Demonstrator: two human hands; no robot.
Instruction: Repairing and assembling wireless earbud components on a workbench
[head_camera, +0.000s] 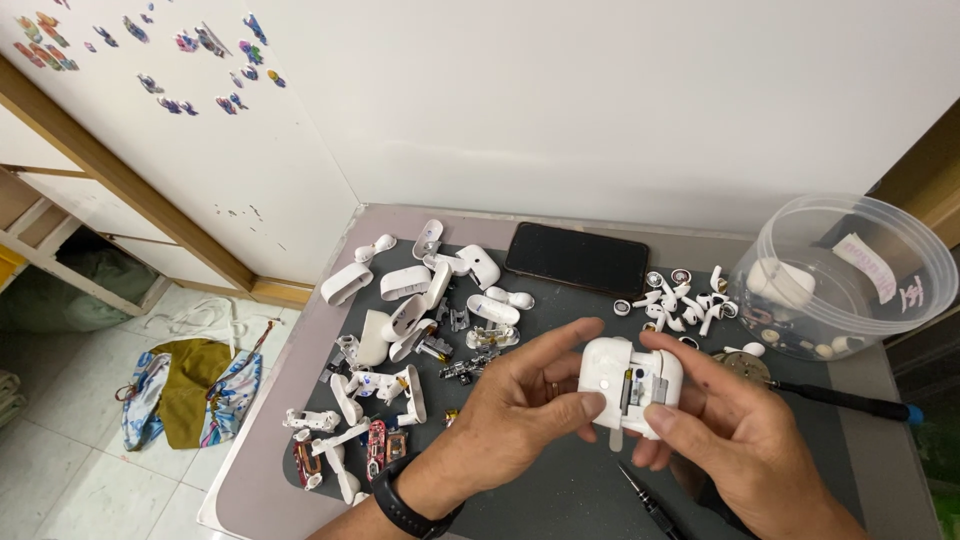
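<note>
Above mat (560, 480), both hands apparently pinch white case (630, 385).

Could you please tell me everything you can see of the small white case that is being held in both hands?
The white case is a small, rounded, glossy plastic shell, held above the dark mat near the table's front edge. Its open face shows inner parts: a dark slot, grey metal pieces and a small round spot. A pale flat tab sticks out below it. The left hand grips its left side, thumb on top; the right hand holds its right side with fingertips.
</note>
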